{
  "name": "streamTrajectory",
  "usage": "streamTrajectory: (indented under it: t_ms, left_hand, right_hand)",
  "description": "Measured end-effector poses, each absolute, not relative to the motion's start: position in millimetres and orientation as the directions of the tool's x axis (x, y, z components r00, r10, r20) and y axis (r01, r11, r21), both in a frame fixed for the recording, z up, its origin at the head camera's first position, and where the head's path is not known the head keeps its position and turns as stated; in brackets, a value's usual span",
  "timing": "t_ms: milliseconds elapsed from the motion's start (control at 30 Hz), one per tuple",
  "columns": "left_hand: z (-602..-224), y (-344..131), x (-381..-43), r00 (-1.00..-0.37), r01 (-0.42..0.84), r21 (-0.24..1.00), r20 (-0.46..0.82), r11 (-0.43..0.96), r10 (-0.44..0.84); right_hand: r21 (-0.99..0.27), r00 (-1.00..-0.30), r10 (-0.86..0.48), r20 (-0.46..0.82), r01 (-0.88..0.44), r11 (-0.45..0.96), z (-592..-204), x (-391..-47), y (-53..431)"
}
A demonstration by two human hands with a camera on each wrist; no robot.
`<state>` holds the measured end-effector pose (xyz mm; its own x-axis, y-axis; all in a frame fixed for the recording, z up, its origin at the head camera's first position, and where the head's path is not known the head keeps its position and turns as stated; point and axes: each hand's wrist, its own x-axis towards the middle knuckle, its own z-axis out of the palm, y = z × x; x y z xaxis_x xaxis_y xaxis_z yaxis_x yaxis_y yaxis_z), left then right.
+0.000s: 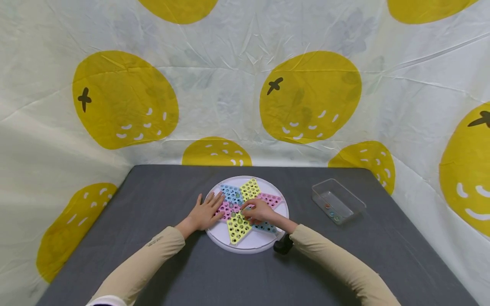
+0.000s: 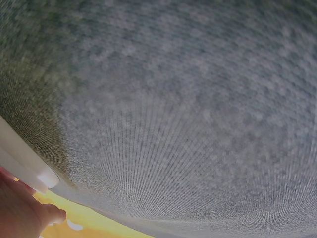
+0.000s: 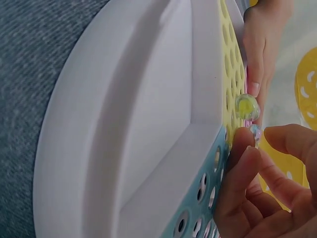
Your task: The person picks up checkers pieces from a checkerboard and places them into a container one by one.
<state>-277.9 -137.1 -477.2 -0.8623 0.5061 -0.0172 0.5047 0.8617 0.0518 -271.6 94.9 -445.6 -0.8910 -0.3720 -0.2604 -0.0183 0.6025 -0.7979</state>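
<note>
A round white Chinese checkers board (image 1: 220, 239) carries a star of yellow, pink and blue perforated triangles. My left hand (image 1: 206, 211) lies with spread fingers on its left edge, over the pink triangle (image 1: 228, 210). My right hand (image 1: 257, 211) is low over the star's middle, its fingers curled. In the right wrist view, a clear bluish marble (image 3: 255, 132) shows between thumb and fingertip, partly hidden by a finger. Close by, a yellow-green marble (image 3: 247, 107) sits on the yellow triangle (image 3: 230, 64). A few other marbles (image 1: 237, 196) sit on the star.
To the right of the board stands a clear plastic box (image 1: 338, 199) with several marbles (image 1: 334, 216) at its near end. Dark grey cloth (image 1: 164, 187) covers the table. A white curtain with yellow fruit prints (image 1: 229, 102) hangs behind and at both sides.
</note>
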Motion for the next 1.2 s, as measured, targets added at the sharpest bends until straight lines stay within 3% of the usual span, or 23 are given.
streamTrajectory:
  t_ms: [367, 600, 867, 1200]
  left_hand:
    - [-478.6, -137.3, -278.2, -0.864, 0.503, 0.063, -0.011, 0.862, 0.504]
    - [-487.9, -142.5, -283.2, -0.84, 0.542, 0.155, 0.058, 0.826, 0.54]
    - [-479.4, -137.4, -281.1, -0.861, 0.508, 0.049, -0.003, 0.86, 0.509]
    - [-477.2, -137.9, -278.3, -0.861, 0.507, 0.057, -0.004, 0.86, 0.508]
  right_hand:
    - [-0.803, -0.888, -0.368, -0.275, 0.001, 0.596, -444.9, -271.3, 93.8]
    - [-0.805, -0.89, -0.356, -0.286, 0.022, 0.592, -445.0, -271.2, 93.0]
    - [-0.804, -0.89, -0.355, -0.287, 0.022, 0.594, -445.6, -273.0, 93.9]
    - [-0.818, -0.882, -0.37, -0.293, 0.031, 0.574, -445.4, -273.0, 95.2]
